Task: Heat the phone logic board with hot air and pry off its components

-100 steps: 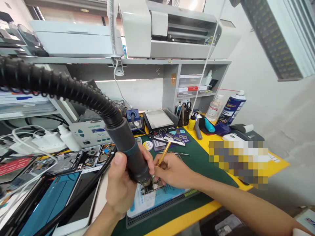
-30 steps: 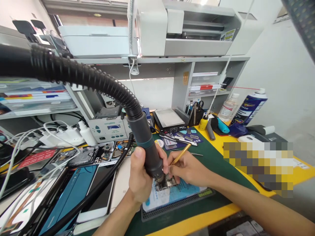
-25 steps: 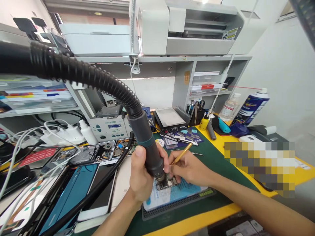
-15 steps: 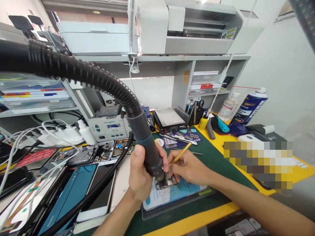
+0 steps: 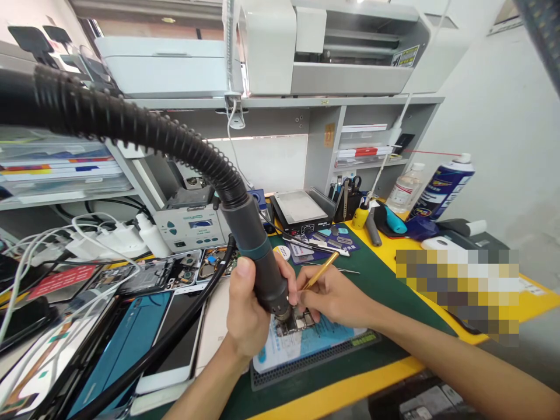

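Circuit board (image 5: pixel 297 324): lies at the centre on a blue-and-white sheet (image 5: pixel 273 354), partly covered by the fingers and by what they hold.
Black handpiece (image 5: pixel 257 251): leans with its top to the left, its lower end pointing down over the left part of the board — whether the two touch, I cannot tell. A spring-wrapped hose (image 5: pixel 144 123) arcs from its top to the left edge.
Gold-coloured tool (image 5: pixel 324 269): slants up to the right; its lower end is hidden among fingers.
Work surface: the sheet rests on a dark perforated pad (image 5: pixel 289 376), the pad on a green mat (image 5: pixel 371 286), the mat on a yellow table (image 5: pixel 376 376).
Phones and cable: a white-framed phone (image 5: pixel 181 324) and a blue panel (image 5: pixel 125 344) lie to the left, a black cable (image 5: pixel 175 326) passing over them.
Behind the board: tweezers (image 5: pixel 339 269) on the mat, then a flat-topped unit (image 5: pixel 301 209) and a grey control unit (image 5: pixel 195 224).
Far right: a clear bottle (image 5: pixel 403 191) beside a blue spray can (image 5: pixel 444 189).
Room: a grey shelf (image 5: pixel 324 137) bears a large white machine (image 5: pixel 350 80); a white wall (image 5: pixel 490 122) stands to the right.
Left hand (image 5: pixel 249 312): wrapped around the handpiece, thumb up, forearm rising from the bottom edge.
Right hand (image 5: pixel 336 297): pinches the tool — fingertips close to the left hand's, forearm slanting in from the lower right.
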Available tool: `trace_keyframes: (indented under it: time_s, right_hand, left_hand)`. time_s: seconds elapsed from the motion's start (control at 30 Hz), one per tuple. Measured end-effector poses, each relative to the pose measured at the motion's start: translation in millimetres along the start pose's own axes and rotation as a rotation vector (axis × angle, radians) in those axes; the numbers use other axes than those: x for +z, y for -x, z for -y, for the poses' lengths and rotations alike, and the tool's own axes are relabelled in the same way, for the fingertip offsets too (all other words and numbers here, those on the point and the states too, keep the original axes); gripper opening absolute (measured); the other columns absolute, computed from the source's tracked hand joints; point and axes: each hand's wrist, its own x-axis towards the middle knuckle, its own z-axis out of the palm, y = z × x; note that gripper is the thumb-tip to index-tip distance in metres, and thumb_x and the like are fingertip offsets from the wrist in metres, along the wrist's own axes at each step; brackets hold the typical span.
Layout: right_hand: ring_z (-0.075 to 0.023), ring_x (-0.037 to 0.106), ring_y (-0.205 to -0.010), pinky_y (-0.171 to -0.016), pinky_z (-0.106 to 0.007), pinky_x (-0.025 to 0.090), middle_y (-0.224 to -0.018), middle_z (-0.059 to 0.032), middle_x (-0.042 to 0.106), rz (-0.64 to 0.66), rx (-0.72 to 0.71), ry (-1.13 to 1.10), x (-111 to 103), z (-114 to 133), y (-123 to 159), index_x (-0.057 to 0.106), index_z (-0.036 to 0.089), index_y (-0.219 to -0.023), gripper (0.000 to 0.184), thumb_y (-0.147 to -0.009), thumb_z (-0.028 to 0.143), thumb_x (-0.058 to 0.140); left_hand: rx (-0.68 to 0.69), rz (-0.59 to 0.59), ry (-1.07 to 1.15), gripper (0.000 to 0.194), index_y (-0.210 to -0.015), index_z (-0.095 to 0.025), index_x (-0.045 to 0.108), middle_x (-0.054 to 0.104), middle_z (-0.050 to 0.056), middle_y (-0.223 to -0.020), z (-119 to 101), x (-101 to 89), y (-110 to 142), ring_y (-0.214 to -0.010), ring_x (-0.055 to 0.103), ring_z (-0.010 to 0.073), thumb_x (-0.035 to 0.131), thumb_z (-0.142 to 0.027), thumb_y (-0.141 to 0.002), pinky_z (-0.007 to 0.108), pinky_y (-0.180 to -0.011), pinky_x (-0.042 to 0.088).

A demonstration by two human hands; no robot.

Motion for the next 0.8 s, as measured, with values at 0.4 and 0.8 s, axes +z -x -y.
trace_keyframes:
  time_s: [0.4,0.8]
  right_hand:
    - [-0.0081,0.056,-0.047,-0.047,-0.021,0.045,-0.064,0.0033,0.063,-0.008,0.009,-0.041,0.8,-1.8,-1.6,0.058,0.017,-0.08,0.003,-0.077,0.015,0.06]
    - [-0.0091,0.056,-0.048,-0.048,-0.022,0.047,-0.063,0.0027,0.064,-0.003,0.006,-0.033,0.7,0.2,-2.1,0.059,0.017,-0.079,0.002,-0.077,0.017,0.061]
  left_hand:
    - [0.013,0.007,0.002,0.064,-0.07,-0.016,0.063,0.061,0.007,-0.057,-0.9,0.6,-0.4,-0.05,0.054,0.0183,0.043,-0.075,-0.087,0.032,-0.052,0.045]
    - [0.008,0.003,-0.017,0.065,-0.07,-0.016,0.063,0.061,0.007,-0.058,-2.2,1.1,-1.1,-0.048,0.054,0.0183,0.043,-0.075,-0.086,0.032,-0.051,0.045]
